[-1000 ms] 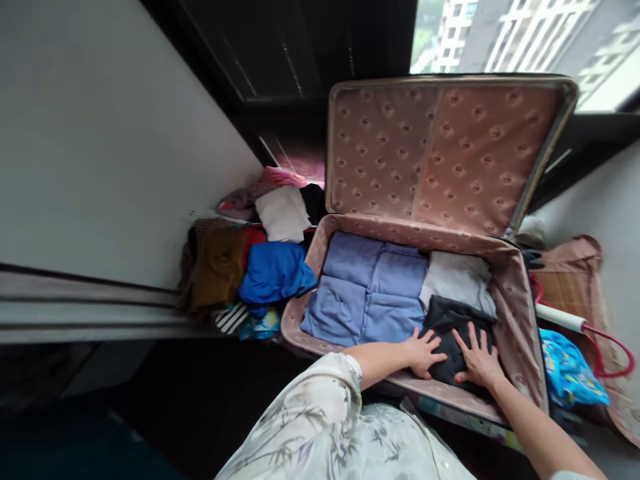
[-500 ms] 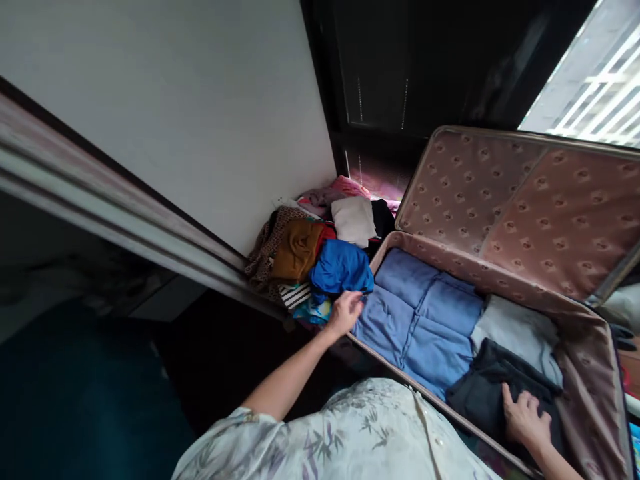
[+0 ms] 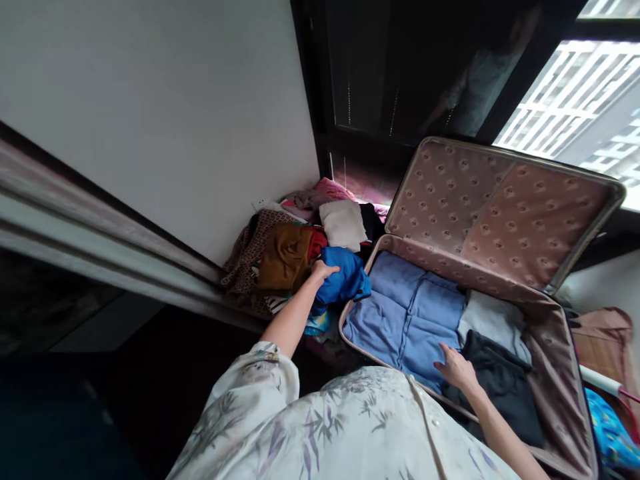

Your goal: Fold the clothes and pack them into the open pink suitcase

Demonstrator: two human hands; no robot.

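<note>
My left hand (image 3: 324, 271) is closed on the near-left edge of a bright blue folded garment (image 3: 346, 275), thumb on top and fingers hidden beneath. That garment lies at the front of a clothes pile, against the corner of an open suitcase (image 3: 555, 320). My right hand (image 3: 457, 369) has its fingers apart and holds nothing. It is over the suitcase, where slate-blue folded clothes (image 3: 385, 325) meet a black folded garment (image 3: 505, 387); whether it touches them I cannot tell. A grey folded garment (image 3: 493, 321) lies behind the black one.
The suitcase lid (image 3: 505, 207) stands raised towards a dark window. Left of the suitcase, the pile includes a mustard garment (image 3: 285, 257), a white cloth (image 3: 343, 222) and a brown patterned cloth (image 3: 250, 250). A brown bag (image 3: 603, 340) and a bright blue patterned item (image 3: 613, 427) are at the right.
My left hand has moved from the suitcase edge onto the bright blue garment and gripped it. My right hand has shifted left, off the middle of the black garment. The view has turned right.
</note>
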